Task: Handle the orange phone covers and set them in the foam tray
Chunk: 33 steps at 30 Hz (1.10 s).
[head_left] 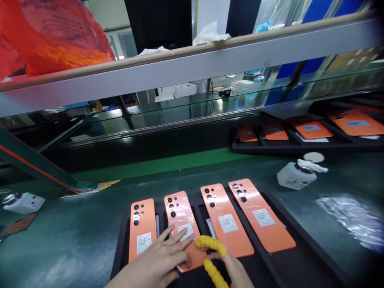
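Observation:
Several orange phones lie back up in a row on a black tray (303, 260), each with a white label. My left hand (159, 256) rests with spread fingers on the second phone from the left (181, 210), its fingertips over the label. Yellow finger cots cover the index finger and thumb of my right hand (223, 260). That index fingertip is at the same phone's lower right edge, with the thumb apart below it. Beside my left hand is the leftmost phone (142, 220). To the right lie a third phone (229, 236) and a fourth phone (270, 232).
A white pump bottle (295, 176) stands right of the tray, near crumpled clear plastic (354, 220). Another bottle (25, 203) is at far left beside a brown cloth (19, 225). Behind, a second black tray (255, 148) holds more orange phones. A shelf (192, 68) crosses above.

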Motion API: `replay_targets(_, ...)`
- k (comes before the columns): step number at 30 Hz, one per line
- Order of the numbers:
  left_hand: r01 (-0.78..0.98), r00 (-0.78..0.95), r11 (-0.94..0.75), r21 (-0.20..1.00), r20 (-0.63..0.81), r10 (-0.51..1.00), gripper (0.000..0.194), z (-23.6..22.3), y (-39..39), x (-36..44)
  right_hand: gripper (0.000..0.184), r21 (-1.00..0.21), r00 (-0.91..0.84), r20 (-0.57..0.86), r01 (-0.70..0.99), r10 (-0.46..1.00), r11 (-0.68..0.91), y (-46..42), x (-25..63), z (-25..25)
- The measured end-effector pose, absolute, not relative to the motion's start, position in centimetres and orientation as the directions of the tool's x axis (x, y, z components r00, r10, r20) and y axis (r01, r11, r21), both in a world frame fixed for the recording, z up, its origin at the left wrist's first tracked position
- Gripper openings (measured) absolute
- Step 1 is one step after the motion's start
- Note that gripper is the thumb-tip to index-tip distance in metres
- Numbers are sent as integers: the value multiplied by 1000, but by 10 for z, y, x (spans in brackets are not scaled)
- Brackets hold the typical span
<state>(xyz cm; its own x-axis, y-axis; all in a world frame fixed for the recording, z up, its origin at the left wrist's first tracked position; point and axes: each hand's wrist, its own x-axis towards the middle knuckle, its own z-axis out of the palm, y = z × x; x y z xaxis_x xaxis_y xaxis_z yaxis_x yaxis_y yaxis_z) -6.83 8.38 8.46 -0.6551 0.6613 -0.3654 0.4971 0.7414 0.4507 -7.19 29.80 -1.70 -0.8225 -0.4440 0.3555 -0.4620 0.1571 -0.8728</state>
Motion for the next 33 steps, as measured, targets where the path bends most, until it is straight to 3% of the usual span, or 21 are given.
replay_targets(8,611,-659,716,338,-283,697,16,70,81,-62,35,-845,-803,375,-501,-463,186,300,-70,-11)
replay_targets(18,419,-810,758,501,-172,561,19,58,86,-66,33,-677,-649,576,-720,-497,154,295,-68,19)
replay_targets(21,213,-925,690,691,-84,370,23,53,89,-75,26,-542,-555,580,-810,-596,225,290,-67,15)
replay_targets(23,70,-981,535,842,-38,188,23,58,81,-91,25,-403,-497,532,-861,-686,311,285,-67,10)
replay_targets(25,47,-997,378,924,66,-38,23,75,61,-117,28,-322,-496,437,-865,-750,384,282,-67,9)
replay_targets(27,129,-935,345,930,230,-270,21,102,35,-145,32,-315,-516,339,-850,-787,422,281,-69,12)
replay_targets(30,341,-624,341,876,482,-615,7,147,19,-174,34,-331,-524,279,-839,-805,432,280,-72,20)
replay_targets(33,532,-500,384,755,646,-577,16,157,58,-169,28,-318,-519,335,-848,-786,424,276,-73,22)
